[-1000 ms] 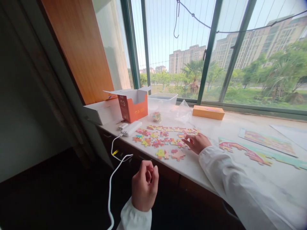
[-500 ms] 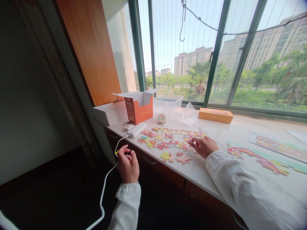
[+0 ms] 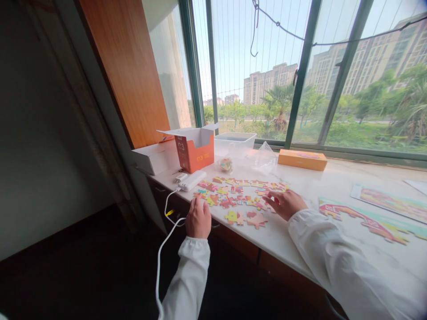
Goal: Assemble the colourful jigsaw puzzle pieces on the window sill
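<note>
Left hand (image 3: 198, 218) is at the front edge of the desk (image 3: 320, 186), back of the hand up, its fingers (image 3: 197, 204) curled down onto the near-left corner of the spread of loose puzzle pieces (image 3: 240, 192). Whether a piece is pinched under them cannot be told from here; the hand covers the tips. Right hand (image 3: 285, 204) lies on the desk at the right end of the same spread, fingers (image 3: 271, 201) stretched out and parted, resting flat on the pieces and gripping nothing. The pieces lie face up in a loose band running between the two sets of fingers and a little beyond them toward the window. Two pieces (image 3: 245, 218) sit apart from the band on the near side, between the hands and close to the desk edge.

Just beyond the left fingers is a white power bank (image 3: 192, 180); its white cable (image 3: 162, 249) drops over the desk edge beside the left wrist. Further beyond stand an open orange box (image 3: 196, 153), a white box (image 3: 151, 159) to its left, and a clear plastic tub (image 3: 235, 138). Beyond the right fingers lie a crumpled clear bag (image 3: 264, 159), what looks like a small bundle of pieces (image 3: 226, 165) beside it, and a flat orange box (image 3: 302, 159) by the window. To the right of the right hand, well apart from the fingers, lie a partly joined puzzle strip (image 3: 362, 220) and a printed picture sheet (image 3: 390, 202)
</note>
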A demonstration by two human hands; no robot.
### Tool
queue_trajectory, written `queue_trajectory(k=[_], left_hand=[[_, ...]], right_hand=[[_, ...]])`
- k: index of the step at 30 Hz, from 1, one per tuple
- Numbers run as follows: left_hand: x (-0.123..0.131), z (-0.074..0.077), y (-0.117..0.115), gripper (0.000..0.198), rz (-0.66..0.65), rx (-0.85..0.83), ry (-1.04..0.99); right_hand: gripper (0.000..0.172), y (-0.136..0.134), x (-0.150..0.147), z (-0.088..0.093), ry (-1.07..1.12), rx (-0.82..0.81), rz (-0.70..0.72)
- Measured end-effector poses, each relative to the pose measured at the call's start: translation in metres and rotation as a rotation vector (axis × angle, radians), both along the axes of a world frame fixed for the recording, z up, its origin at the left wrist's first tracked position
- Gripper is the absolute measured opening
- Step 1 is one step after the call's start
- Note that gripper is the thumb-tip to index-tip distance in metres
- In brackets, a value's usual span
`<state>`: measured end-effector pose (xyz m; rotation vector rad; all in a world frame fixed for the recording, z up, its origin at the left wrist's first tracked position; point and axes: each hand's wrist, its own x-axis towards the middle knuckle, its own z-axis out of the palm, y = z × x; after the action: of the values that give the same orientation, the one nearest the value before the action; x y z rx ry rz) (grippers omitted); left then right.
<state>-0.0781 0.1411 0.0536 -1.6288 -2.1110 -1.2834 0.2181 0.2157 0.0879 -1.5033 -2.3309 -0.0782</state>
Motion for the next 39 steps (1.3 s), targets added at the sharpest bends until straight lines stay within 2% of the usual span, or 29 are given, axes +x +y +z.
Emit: queue_trajectory(k=[4,9,15,22,31,39], left_hand=[[-0.001,0.010,0.003,0.036,0.123,-0.075,0.045],[-0.004,0.025,0.013,0.040,0.197,-0.166,0.095],[0.012,0.042,0.013,0.043,0.147,-0.317,0.144],[0.017,0.042,0.001,0.047,0.062,-0.457,0.199],[0.016,0.045,0.004,0.049,0.063,-0.450,0.197],[0.015,0.049,0.006,0.040,0.075,-0.411,0.221]], right_hand=[[0.042,0.000,-0.001,0.000,-0.011,0.009,0.025],[0.041,-0.003,-0.003,0.002,-0.020,0.033,0.029],[0.040,-0.005,-0.005,0.004,-0.029,0.039,0.032],[0.040,-0.003,-0.005,0.003,-0.041,0.043,0.050],[0.041,-0.005,-0.009,0.002,-0.045,0.055,0.082],[0.041,-0.004,-0.017,-0.001,-0.018,0.053,0.144]])
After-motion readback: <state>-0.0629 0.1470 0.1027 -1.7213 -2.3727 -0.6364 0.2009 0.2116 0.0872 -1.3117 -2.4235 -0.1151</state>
